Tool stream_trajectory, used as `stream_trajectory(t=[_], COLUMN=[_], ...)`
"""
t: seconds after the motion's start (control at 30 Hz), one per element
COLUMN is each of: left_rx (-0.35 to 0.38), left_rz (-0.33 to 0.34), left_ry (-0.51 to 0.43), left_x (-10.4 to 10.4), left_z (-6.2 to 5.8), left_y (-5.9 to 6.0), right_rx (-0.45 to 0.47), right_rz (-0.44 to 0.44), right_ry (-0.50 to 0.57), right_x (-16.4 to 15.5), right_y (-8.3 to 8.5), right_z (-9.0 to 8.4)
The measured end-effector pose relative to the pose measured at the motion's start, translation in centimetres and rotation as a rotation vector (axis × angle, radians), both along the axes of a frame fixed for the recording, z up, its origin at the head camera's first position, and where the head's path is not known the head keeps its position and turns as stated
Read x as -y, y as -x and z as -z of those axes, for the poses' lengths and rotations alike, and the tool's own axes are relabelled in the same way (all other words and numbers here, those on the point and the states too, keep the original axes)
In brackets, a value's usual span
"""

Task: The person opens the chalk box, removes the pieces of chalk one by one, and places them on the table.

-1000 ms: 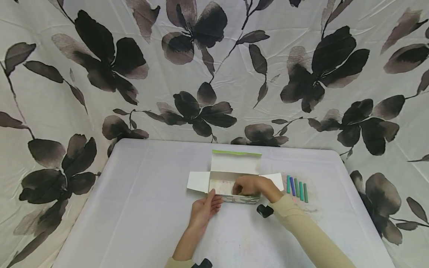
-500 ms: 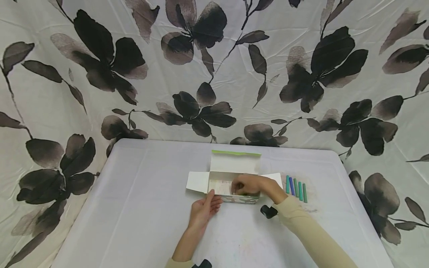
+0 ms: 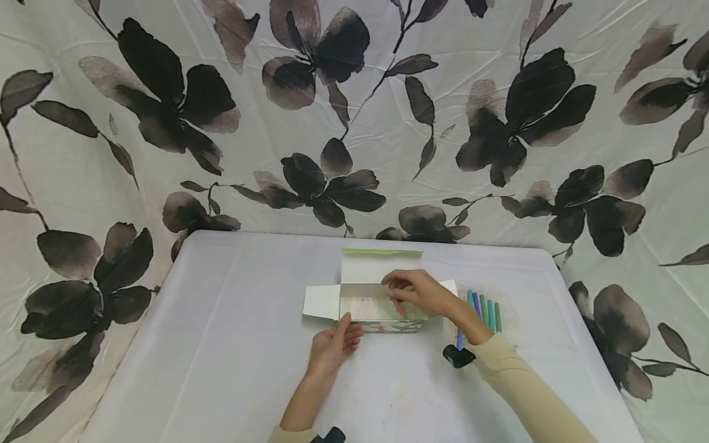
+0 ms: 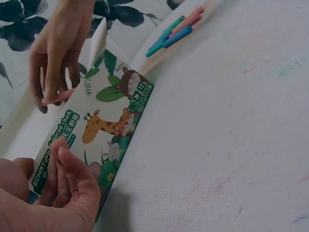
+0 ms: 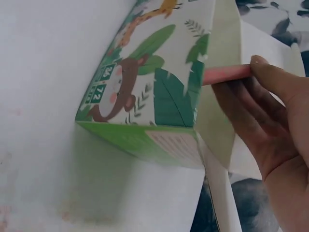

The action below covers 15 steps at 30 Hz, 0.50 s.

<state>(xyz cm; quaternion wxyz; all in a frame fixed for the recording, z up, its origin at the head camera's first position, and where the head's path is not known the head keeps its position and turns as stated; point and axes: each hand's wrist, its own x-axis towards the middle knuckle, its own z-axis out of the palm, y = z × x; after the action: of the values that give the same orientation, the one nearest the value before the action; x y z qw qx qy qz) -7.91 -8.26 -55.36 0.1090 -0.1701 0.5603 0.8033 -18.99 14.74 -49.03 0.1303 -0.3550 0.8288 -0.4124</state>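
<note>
An open chalk box (image 3: 382, 327) printed with animals stands on the table in the head view, its lid tipped back and side flaps spread. Just above its opening, my right hand (image 3: 423, 292) pinches a pink chalk stick (image 5: 227, 74) between thumb and fingers. In the right wrist view the stick's far end passes behind the box's printed front wall. My left hand (image 3: 332, 347) holds the box at its front left corner, thumb at the rim and fingers by the front face. In the left wrist view its fingers (image 4: 72, 169) are bent beside the printed side.
Several green and blue chalk sticks (image 3: 490, 315) lie side by side right of the box. A blue stick (image 3: 460, 339) lies nearer, partly hidden by my right arm. Chalk dust marks the white tabletop (image 3: 232, 344). A floral cloth (image 3: 327, 117) hangs behind the table.
My right hand has risen from inside the box, and a pink chalk stick now shows in its fingers. The left hand stays at the box corner. The head view has shifted slightly.
</note>
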Motion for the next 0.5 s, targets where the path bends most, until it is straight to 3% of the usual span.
stream_trajectory(t=[0.17,0.5], left_rx=[0.0,0.0], left_rz=[0.026,0.043], left_ry=[0.006,0.027], left_x=[0.2,0.5], left_z=[0.0,0.2], left_y=[0.0,0.3], right_rx=[-0.029,0.139], right_rz=[0.133,0.232], right_ry=[0.05,0.21], right_x=[-1.9,-5.7], right_y=[-0.2,-1.0], right_z=[-0.4,-1.3])
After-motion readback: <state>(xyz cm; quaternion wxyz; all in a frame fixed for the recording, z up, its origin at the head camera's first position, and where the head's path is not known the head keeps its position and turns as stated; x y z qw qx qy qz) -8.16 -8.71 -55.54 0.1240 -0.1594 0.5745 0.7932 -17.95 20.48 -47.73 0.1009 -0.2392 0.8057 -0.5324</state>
